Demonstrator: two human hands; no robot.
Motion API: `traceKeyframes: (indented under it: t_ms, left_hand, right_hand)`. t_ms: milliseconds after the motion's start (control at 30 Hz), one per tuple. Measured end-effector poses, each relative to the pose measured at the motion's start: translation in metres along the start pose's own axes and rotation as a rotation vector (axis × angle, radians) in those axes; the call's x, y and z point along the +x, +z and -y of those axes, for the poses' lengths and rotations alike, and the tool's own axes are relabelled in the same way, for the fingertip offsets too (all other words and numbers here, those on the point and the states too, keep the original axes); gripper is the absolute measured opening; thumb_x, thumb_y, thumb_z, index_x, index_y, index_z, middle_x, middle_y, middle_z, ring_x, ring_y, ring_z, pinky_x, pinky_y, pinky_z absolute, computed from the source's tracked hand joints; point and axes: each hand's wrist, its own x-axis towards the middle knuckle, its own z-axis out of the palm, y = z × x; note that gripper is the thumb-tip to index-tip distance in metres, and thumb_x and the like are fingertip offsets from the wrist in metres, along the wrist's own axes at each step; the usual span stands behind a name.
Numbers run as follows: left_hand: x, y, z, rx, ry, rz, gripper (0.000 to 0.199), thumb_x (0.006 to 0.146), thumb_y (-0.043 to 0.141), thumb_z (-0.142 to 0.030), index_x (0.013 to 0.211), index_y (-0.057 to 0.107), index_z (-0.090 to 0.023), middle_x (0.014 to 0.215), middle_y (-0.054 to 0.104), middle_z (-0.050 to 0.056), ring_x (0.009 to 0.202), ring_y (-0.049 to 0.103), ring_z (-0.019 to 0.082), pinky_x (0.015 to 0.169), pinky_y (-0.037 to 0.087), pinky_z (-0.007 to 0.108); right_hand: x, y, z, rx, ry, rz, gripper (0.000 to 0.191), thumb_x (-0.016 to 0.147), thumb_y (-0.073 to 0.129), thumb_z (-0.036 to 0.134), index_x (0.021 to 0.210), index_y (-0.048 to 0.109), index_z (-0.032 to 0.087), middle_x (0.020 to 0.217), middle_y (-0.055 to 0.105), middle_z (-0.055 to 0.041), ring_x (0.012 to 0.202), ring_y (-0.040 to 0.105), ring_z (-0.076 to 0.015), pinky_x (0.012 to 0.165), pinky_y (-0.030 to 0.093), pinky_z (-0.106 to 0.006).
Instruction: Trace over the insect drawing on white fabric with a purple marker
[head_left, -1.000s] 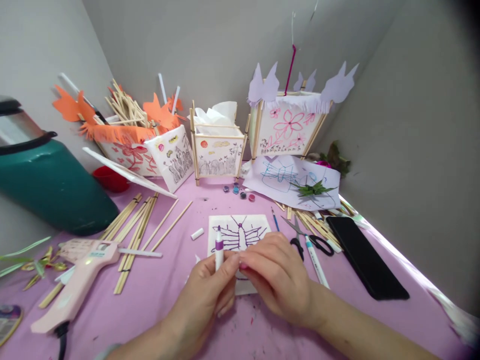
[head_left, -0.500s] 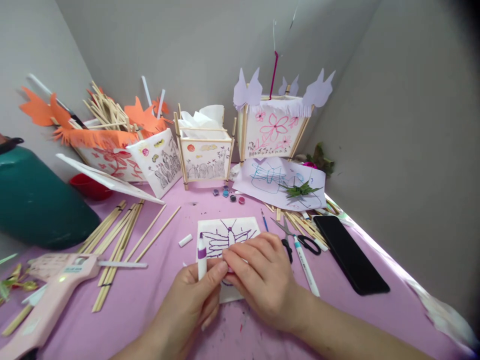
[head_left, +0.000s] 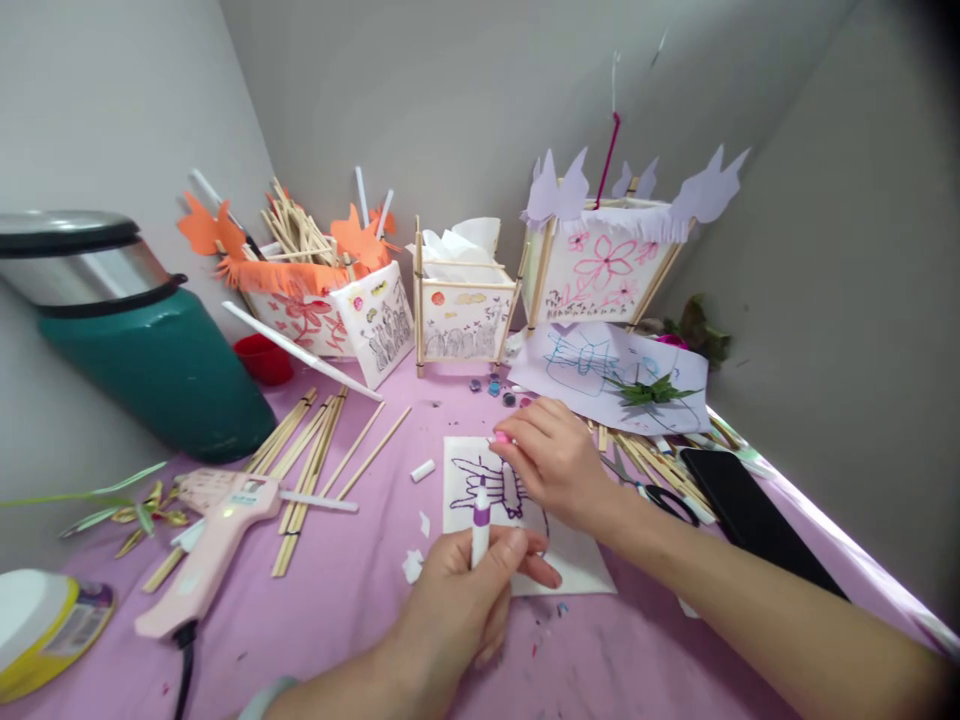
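My left hand (head_left: 465, 595) is closed round a white marker (head_left: 481, 540) with a purple band and bare purple tip pointing up. My right hand (head_left: 559, 465) pinches a small pink thing (head_left: 502, 437) over the upper edge of the drawing; fingers hide most of it, so its kind is unclear. Beneath both hands lies a white sheet (head_left: 577, 572) bearing a purple outline of a winged insect (head_left: 469, 482), partly covered by the hands. A white cap (head_left: 422, 471) rests left of the sheet, near torn white scraps (head_left: 412, 566).
On the left are a pink glue gun (head_left: 217, 545), bundled sticks (head_left: 315, 470), a teal bottle (head_left: 161, 370) and a yellow-white bottle (head_left: 45, 630). Decorated paper boxes (head_left: 465, 320) line the back. Scissors (head_left: 667, 503) and a black phone (head_left: 757, 520) lie right.
My hands, close together before, are now apart: the right has moved up over the drawing with the pink thing. The left still holds the purple marker. The view has shifted left.
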Motion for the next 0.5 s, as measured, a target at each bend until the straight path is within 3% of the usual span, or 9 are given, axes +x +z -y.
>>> traceKeyframes:
  t_ms: [133, 333, 500]
  left_hand:
    - [0.001, -0.001, -0.001, -0.024, 0.009, 0.012, 0.039, 0.084, 0.054, -0.046, 0.091, 0.065, -0.010, 0.072, 0.065, 0.004, 0.029, 0.020, -0.001, 0.033, 0.013, 0.022]
    - [0.000, -0.002, -0.003, -0.092, 0.039, 0.050, 0.028, 0.085, 0.054, -0.039, 0.093, 0.058, -0.012, 0.065, 0.058, -0.003, 0.030, 0.025, 0.000, 0.034, 0.019, 0.020]
    - [0.002, -0.004, 0.001, -0.168, 0.081, 0.080, 0.016, 0.087, 0.054, -0.031, 0.089, 0.055, -0.015, 0.067, 0.051, -0.006, 0.037, 0.030, 0.001, 0.041, 0.026, 0.020]
  right_hand:
    - [0.024, 0.034, -0.021, -0.085, -0.006, 0.068, 0.025, 0.092, 0.048, 0.028, 0.079, 0.065, 0.014, 0.076, 0.062, -0.0073, 0.078, 0.049, -0.0193, 0.074, 0.037, -0.034]
    - [0.067, 0.072, -0.041, -0.278, 0.081, 0.276, 0.022, 0.091, 0.050, 0.032, 0.092, 0.069, 0.021, 0.092, 0.063, -0.0061, 0.090, 0.052, -0.0216, 0.076, 0.034, -0.034]
    - [0.082, 0.096, -0.044, -0.339, 0.127, 0.372, 0.025, 0.090, 0.045, 0.017, 0.090, 0.070, 0.013, 0.088, 0.065, -0.0118, 0.086, 0.055, -0.0244, 0.073, 0.036, -0.035]
